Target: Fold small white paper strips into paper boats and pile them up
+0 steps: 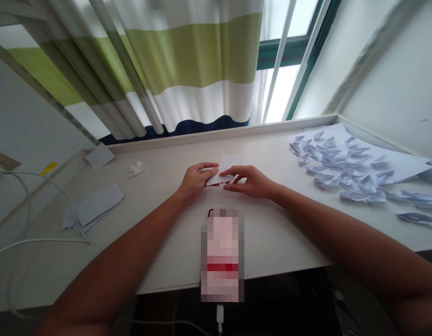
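Observation:
A small white sheet of paper (226,169) lies partly folded on the pale desk (167,224), in the middle of the head view. My left hand (195,181) curls its fingers round the sheet's left edge and pinches it. My right hand (250,182) presses its fingertips on the sheet's lower right fold. Both forearms reach in from the bottom corners.
Several folded paper boats (342,168) lie on large white sheets at the right. A stack of paper slips (93,207) sits at the left, with a crumpled scrap (135,169) and a loose sheet (99,156) behind. A phone (222,254) lies at the near edge, a white cable (34,240) at the left.

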Motion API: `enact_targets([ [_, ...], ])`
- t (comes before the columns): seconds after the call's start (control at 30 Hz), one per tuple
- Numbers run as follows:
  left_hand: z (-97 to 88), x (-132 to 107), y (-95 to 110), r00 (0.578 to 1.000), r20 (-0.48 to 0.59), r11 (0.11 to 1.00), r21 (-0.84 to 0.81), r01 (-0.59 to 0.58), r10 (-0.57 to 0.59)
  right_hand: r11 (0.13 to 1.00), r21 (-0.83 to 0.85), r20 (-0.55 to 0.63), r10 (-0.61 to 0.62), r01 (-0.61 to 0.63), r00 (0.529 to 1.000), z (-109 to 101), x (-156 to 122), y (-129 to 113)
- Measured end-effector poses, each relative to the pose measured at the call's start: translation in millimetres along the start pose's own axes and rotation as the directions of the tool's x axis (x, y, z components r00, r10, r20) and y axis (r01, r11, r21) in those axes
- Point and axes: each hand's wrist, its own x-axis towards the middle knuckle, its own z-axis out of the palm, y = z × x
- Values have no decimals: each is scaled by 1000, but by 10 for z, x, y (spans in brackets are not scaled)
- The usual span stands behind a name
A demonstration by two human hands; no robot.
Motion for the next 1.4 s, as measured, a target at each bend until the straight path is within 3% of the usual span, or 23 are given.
enact_targets([
  [0.2, 28, -12, 4, 1000, 3, 1000, -20, -9, 9, 1000, -16, -56, 16, -17, 998, 27, 6, 0],
  [0.67, 26, -45, 51, 991, 24, 988, -70, 136, -135, 997, -73, -61, -28, 23, 998, 41, -13, -21],
  [0.83, 26, -37, 39, 991, 53, 988, -89, 125, -120, 994, 110, -78, 14, -5, 997, 67, 2, -13],
  [0.97, 12, -14, -15, 997, 62, 997, -62, 44, -40, 919, 363, 37, 152, -155, 988, 30, 17, 17],
  [1.1, 0, -13, -71, 990, 83, 993, 27, -113, 110, 840, 480, 100, 236, -255, 967, -17, 29, 29],
  [1.3, 4, -44, -55, 937, 224, 957, 53, -285, 267, 889, 448, -148, 180, -97, 972, -2, 62, 16],
  [1.4, 12, -58, -51, 913, 230, 924, 106, -367, 336, 907, 418, -233, 165, -55, 958, 7, 74, 15],
])
